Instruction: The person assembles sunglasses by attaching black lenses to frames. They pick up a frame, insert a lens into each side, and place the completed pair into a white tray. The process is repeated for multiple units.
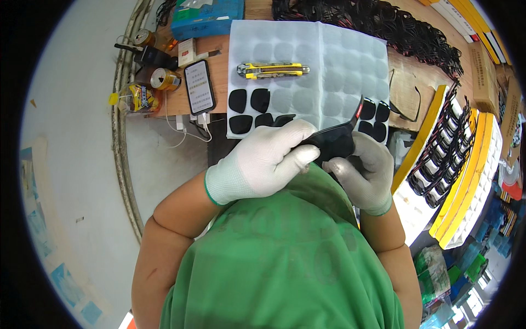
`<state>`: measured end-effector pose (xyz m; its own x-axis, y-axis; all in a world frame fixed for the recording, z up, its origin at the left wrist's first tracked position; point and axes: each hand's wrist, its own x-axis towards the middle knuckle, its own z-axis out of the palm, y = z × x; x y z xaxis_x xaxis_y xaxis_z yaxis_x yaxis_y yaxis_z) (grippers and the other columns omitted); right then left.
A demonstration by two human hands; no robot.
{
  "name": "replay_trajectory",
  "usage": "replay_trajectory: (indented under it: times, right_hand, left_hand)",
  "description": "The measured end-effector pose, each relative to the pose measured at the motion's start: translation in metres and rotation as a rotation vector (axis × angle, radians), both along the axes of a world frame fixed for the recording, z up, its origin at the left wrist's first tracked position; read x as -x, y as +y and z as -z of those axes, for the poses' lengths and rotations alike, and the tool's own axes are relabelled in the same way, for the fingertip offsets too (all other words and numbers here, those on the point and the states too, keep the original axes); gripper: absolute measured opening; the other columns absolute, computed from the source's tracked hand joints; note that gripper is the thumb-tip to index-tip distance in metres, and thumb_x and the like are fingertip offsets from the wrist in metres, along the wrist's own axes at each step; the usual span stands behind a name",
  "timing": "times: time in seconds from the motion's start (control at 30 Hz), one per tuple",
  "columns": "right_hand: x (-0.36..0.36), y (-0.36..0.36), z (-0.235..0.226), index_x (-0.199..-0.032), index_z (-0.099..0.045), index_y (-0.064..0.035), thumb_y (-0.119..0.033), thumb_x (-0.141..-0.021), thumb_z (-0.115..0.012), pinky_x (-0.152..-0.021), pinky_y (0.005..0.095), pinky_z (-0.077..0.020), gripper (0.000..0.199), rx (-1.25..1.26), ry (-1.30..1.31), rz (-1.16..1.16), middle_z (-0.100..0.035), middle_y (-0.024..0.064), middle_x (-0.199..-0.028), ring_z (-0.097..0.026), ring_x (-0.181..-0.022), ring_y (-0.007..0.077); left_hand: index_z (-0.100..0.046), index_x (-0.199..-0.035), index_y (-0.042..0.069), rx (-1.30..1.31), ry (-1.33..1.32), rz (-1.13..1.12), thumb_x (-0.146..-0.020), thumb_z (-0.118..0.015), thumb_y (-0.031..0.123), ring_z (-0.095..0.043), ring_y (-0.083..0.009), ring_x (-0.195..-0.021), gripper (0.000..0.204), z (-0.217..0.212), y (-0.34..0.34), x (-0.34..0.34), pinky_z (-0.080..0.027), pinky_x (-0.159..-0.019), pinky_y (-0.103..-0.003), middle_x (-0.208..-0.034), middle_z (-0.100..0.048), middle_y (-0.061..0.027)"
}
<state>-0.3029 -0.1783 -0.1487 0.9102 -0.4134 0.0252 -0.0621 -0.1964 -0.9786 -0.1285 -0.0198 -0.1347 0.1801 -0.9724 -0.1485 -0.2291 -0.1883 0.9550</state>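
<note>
Both my hands wear white knit gloves and meet close to my chest over a black glasses frame (335, 140). My left hand (263, 162) grips the frame from the left, thumb and fingers wrapped over it. My right hand (366, 172) supports it from below and the right. The frame's temple arm, with a red mark near its tip, sticks up past my right hand. Just beyond lies a white moulded tray sheet (329, 60) holding several dark lenses (249, 101) in its lower pockets, with a yellow utility knife (272, 69) resting on it.
On the wooden bench sit a phone (199, 86) on a cable, two drink cans (164, 79), a blue box (208, 19) and a heap of black frames (394, 27) at the back. Yellow-edged racks of glasses (449, 159) stand to the right. Grey floor lies to the left.
</note>
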Motion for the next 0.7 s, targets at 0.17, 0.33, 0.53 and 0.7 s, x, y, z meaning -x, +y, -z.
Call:
replay_trajectory:
  times: [0.17, 0.33, 0.53, 0.7]
  right_hand:
    - [-0.006, -0.002, -0.009, -0.088, -0.068, 0.0002, -0.024, -0.091, -0.073, -0.053, 0.0252, -0.0402, 0.024, 0.077, 0.115, -0.011, -0.062, 0.0026, -0.067, -0.049, -0.056, 0.0089]
    - [-0.006, -0.003, -0.003, -0.08, -0.064, -0.0004, -0.026, -0.092, -0.07, -0.051, 0.0257, -0.0412, 0.029, -0.128, 0.19, -0.039, -0.062, 0.0023, -0.063, -0.052, -0.055, 0.0071]
    - [-0.004, -0.007, -0.002, -0.085, -0.065, -0.0013, -0.021, -0.088, -0.074, -0.053, 0.0247, -0.0436, 0.022, -0.143, 0.141, -0.06, -0.062, 0.0032, -0.063, -0.057, -0.056, 0.0073]
    - [-0.013, -0.011, -0.005, -0.098, -0.068, -0.004, -0.022, -0.073, -0.086, -0.077, 0.0343, -0.0513, 0.035, 0.279, -0.037, 0.064, -0.065, 0.0105, -0.097, -0.064, -0.09, 0.0218]
  left_hand:
    - [-0.054, -0.126, -0.002, 0.148, -0.04, -0.09, -0.102, -0.056, 0.015, -0.068, -0.0169, -0.074, 0.03, 0.0, 0.0, 0.013, -0.055, -0.07, -0.032, -0.089, -0.067, -0.0096]
    - [-0.053, -0.122, -0.008, 0.296, -0.305, -0.113, -0.095, -0.059, 0.002, -0.068, -0.0262, -0.064, 0.03, 0.006, -0.004, 0.027, -0.054, -0.06, -0.035, -0.083, -0.066, -0.0128]
    - [-0.053, -0.121, -0.01, 0.379, -0.506, -0.117, -0.089, -0.061, -0.001, -0.066, -0.0316, -0.06, 0.035, 0.001, -0.009, 0.03, -0.055, -0.058, -0.038, -0.084, -0.065, -0.0169]
    - [-0.054, -0.124, -0.003, 0.16, -0.571, 0.11, -0.086, -0.069, 0.008, -0.065, -0.0316, -0.058, 0.043, -0.006, -0.001, 0.014, -0.053, -0.054, -0.04, -0.078, -0.065, -0.0141]
